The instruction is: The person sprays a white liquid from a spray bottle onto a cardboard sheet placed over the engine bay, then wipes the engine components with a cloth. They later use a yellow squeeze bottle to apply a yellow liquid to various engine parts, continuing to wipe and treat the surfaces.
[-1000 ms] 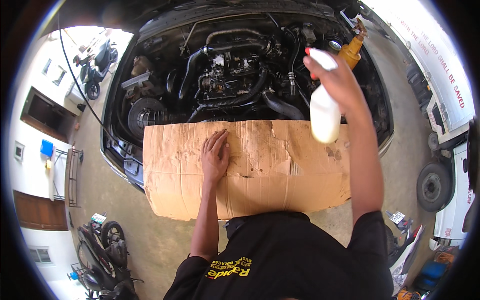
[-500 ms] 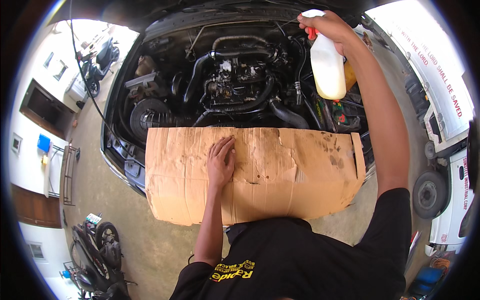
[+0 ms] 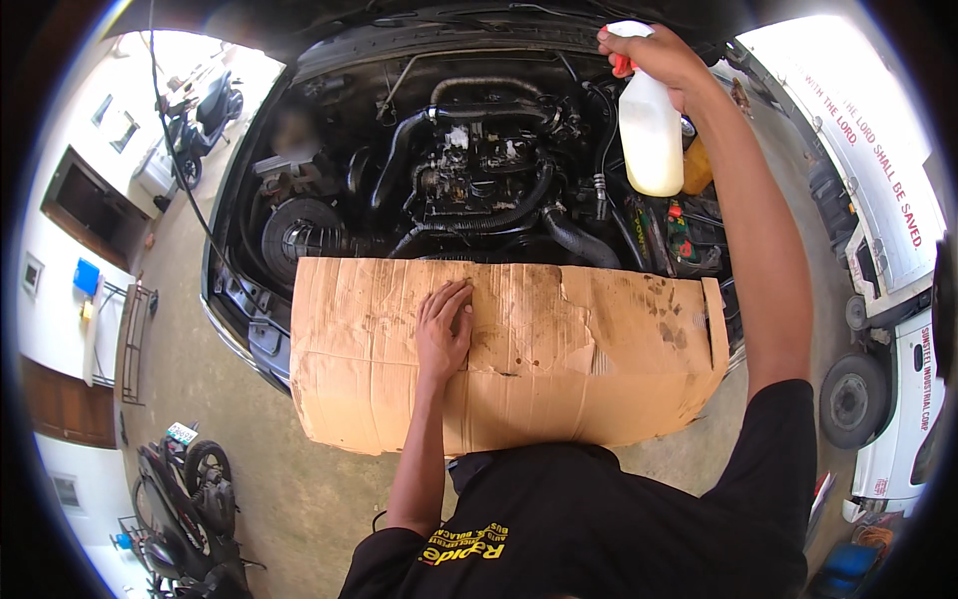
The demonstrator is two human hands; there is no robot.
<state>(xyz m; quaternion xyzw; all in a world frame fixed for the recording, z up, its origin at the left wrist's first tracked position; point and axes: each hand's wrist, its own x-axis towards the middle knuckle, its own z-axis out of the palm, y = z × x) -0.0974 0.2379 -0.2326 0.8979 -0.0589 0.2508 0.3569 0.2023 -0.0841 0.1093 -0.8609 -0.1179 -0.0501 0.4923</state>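
Right hand [image 3: 667, 62] wraps spray bottle [image 3: 651, 140], 1 o'clock; left hand [image 3: 443, 331] flat, empty on cardboard [image 3: 544, 339]. Likely spraying; next squeeze needs aim.

Cardboard [image 3: 569, 404] is laid over the front of the car [image 3: 265, 337], and on it, left of centre, the left hand [image 3: 444, 334] is placed. Just behind, the engine [image 3: 483, 170] is set, with the battery [image 3: 692, 242] mounted to its right. Over that right side the bottle [image 3: 651, 140] is held in the right hand [image 3: 667, 65]. Out left, a motorbike [image 3: 195, 514] is parked; out right, a truck [image 3: 906, 384].
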